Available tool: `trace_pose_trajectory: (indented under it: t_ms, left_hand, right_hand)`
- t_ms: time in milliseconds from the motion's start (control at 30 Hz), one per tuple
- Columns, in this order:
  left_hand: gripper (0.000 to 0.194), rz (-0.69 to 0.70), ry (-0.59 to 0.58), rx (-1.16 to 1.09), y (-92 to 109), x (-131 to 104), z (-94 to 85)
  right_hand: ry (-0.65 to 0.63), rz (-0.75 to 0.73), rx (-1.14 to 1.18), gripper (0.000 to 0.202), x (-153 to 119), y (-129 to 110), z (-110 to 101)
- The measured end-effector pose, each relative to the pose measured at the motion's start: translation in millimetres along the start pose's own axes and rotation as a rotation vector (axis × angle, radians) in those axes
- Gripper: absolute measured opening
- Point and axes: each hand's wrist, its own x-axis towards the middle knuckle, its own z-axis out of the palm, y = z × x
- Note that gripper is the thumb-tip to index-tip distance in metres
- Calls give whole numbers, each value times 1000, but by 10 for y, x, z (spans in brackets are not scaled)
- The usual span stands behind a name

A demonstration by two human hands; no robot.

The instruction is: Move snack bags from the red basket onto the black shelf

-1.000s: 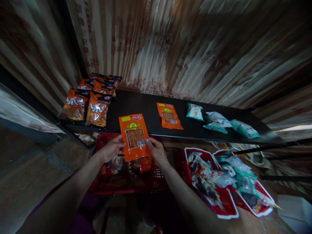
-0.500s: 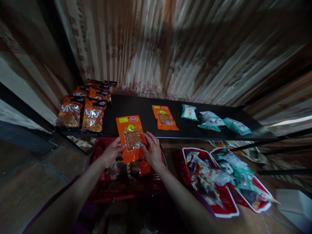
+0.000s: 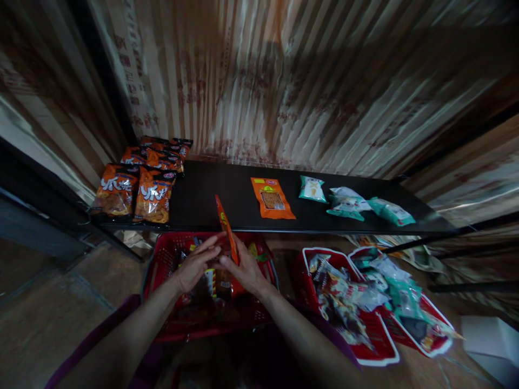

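Note:
An orange snack packet (image 3: 227, 229) is turned nearly edge-on above the front edge of the shelf. My right hand (image 3: 246, 269) grips its lower part between thumb and fingers. On the packet's left side my left hand (image 3: 198, 266) has its fingers stretched out towards it; whether they touch it is hard to see. Both hands are over a red basket (image 3: 161, 259) with mixed snack packets inside. A matching orange packet (image 3: 272, 199) lies flat on the black shelf (image 3: 203, 186).
Several orange-and-black snack bags (image 3: 154, 195) stand at the shelf's left end. Green-and-white bags (image 3: 312, 189) lie towards its right. Two more red baskets with white rims (image 3: 383, 361) hold packets on the floor at right. A white box (image 3: 488, 340) sits at far right.
The orange packet has turned from facing me to nearly edge-on. My left hand has let go of its left edge, while my right hand keeps hold. The hands are closer together.

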Motion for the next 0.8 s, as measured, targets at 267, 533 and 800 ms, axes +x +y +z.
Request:
trace_pose_trajectory:
  t_ms: [267, 533, 800]
  left_hand:
    - [39, 80, 26, 107, 97, 7, 3]
    - [28, 98, 338, -3, 131, 70, -177]
    - [37, 73, 322, -97, 140, 46, -146]
  right_hand:
    - [198, 233, 546, 39, 6, 91, 25]
    - [322, 530, 934, 40, 26, 81, 41]
    - [236, 600, 963, 44, 50, 24, 110]
